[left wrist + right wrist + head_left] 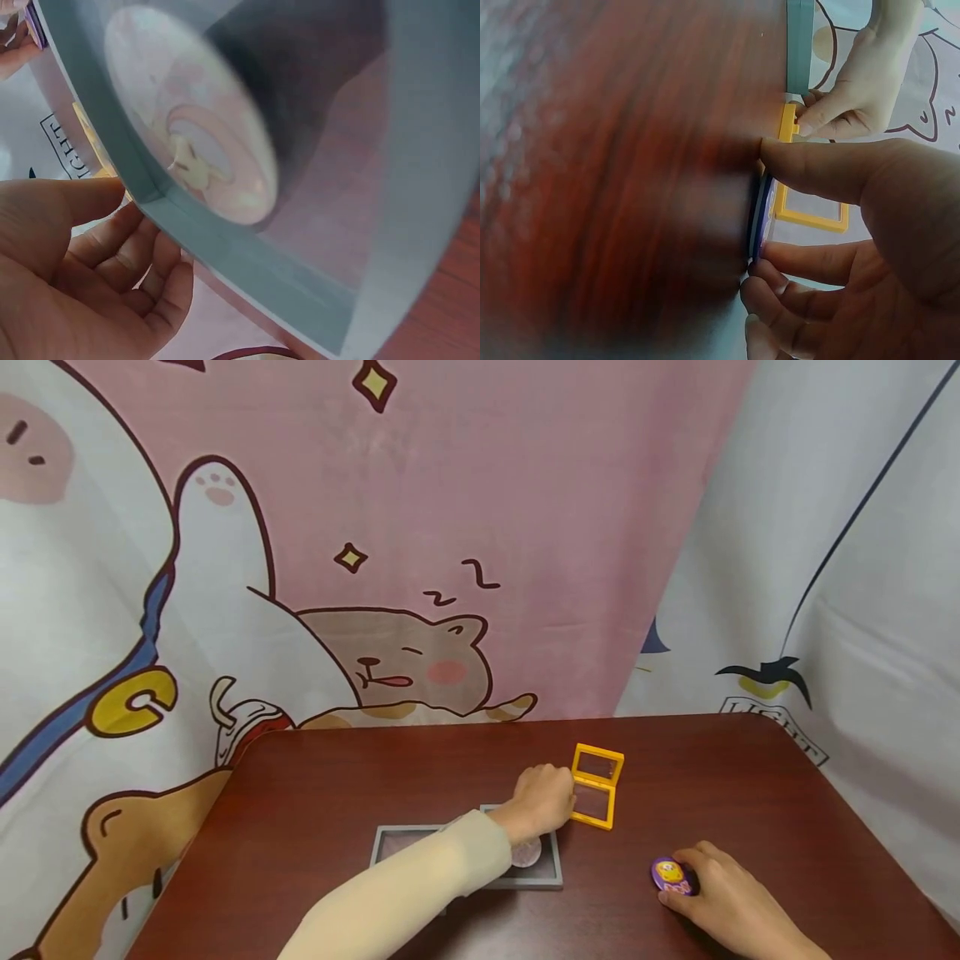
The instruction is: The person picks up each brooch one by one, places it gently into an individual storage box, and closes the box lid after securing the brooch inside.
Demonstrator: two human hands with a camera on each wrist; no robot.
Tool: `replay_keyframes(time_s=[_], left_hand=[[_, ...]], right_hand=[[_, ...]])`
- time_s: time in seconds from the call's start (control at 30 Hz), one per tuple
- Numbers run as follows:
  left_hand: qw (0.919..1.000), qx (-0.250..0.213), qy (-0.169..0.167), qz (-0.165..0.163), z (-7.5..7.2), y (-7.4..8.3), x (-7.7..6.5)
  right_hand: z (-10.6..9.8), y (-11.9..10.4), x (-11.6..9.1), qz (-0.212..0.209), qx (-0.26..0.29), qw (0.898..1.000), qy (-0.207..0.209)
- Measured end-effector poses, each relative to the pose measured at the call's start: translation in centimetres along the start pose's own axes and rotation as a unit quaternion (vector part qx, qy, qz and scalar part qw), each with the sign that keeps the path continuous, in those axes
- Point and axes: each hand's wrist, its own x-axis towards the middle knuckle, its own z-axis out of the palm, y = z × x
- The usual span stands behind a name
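With thumb and fingers, my right hand [720, 893] grips the rim of a round purple badge [670, 873] with a yellow cartoon face, low over the table at the right. Its edge shows between thumb and fingers in the right wrist view. My left hand [542, 797] pinches the left edge of a yellow hinged display frame [611, 806], which lies opened out with clear panes. Under my left forearm lies a grey hinged display frame [557, 860], also opened out and partly hidden. A pale pink round badge [191, 120] rests on its clear pane.
Everything lies on a dark reddish-brown table [337, 785] with rounded far corners. Behind it hangs a pink curtain [555, 527] printed with cartoon animals, and a white curtain [862, 610] hangs on the right.
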Motion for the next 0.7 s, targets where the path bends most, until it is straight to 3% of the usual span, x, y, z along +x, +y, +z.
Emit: replay_keyframes(time_s=[0.53,0.7], left_hand=[[0.9999,0.011,-0.002,0.002,0.2,1.0,-0.2],[0.9999,0.004,-0.011,0.009,0.3,1.3,-0.4]], right_hand=[[0.0,0.1,0.3,0.01,-0.003,1.0,-0.017],[-0.1,0.1,0.2,0.004,-0.004,1.0,-0.004]])
